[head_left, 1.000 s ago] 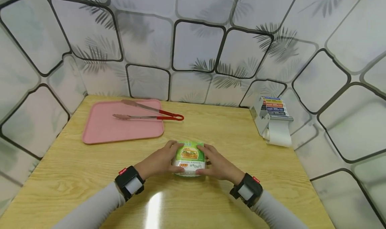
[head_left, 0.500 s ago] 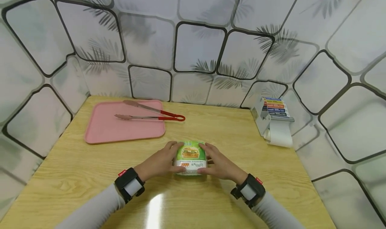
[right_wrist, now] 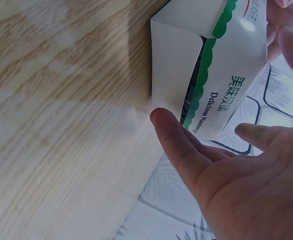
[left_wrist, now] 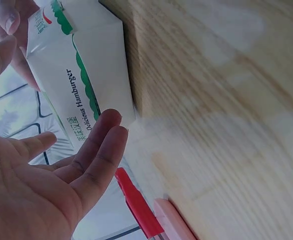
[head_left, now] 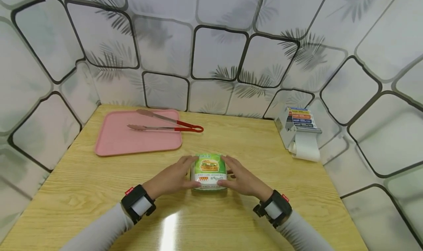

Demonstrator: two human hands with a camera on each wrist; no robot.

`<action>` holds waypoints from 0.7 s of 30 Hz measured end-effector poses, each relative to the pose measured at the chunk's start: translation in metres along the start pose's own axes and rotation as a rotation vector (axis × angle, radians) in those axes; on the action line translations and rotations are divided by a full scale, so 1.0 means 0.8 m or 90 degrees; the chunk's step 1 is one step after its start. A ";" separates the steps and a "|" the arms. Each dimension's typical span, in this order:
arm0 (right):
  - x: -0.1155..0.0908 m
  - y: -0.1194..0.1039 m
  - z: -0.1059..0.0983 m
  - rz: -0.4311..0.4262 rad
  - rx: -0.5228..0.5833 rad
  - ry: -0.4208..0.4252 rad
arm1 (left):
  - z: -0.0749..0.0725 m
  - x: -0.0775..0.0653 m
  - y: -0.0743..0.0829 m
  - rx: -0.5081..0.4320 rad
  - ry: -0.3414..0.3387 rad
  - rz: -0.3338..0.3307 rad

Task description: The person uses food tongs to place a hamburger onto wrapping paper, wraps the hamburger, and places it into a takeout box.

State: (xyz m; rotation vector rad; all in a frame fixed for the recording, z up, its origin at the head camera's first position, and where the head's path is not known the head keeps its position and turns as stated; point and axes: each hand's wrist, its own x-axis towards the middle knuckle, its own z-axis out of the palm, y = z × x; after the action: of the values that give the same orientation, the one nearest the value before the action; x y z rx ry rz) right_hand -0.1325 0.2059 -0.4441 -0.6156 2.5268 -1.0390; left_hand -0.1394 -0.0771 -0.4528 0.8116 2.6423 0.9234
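A green and white paper hamburger box [head_left: 209, 168] sits closed on the wooden table, with a burger picture on its lid. My left hand [head_left: 173, 177] is at its left side, fingers loosely extended and palm turned towards it. On the opposite side, my right hand [head_left: 244, 178] has its fingers spread, with fingertips near the lid's right edge. Both wrist views show the box wall [left_wrist: 99, 55] with green scalloped trim and "Delicious Hamburger" lettering. In the right wrist view, a narrow dark gap runs under the trim [right_wrist: 200, 85]. Light fingertip contact is hard to tell.
Red-handled tongs [head_left: 190, 127] lie across a pink tray [head_left: 112, 137] at the back left, handles past its right rim. A label dispenser [head_left: 299, 129] with a paper roll stands at the back right. Patterned walls border the table [head_left: 257, 144].
My fingers have drawn slightly outward from the box top towards its sides. The box stays in place on the table, while the head view has shifted a little.
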 end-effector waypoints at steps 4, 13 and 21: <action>0.003 -0.001 0.002 0.003 -0.002 0.000 | 0.002 0.001 -0.001 0.000 -0.005 0.008; 0.004 -0.005 0.005 0.013 -0.019 0.006 | 0.007 0.002 -0.001 0.000 -0.011 0.020; 0.004 -0.006 0.004 0.013 -0.030 0.007 | 0.004 0.002 0.001 0.010 -0.015 0.016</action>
State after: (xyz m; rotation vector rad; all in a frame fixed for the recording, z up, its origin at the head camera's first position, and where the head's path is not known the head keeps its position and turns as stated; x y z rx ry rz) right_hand -0.1327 0.1992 -0.4438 -0.5970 2.5688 -0.9810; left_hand -0.1389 -0.0744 -0.4550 0.8551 2.6275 0.8950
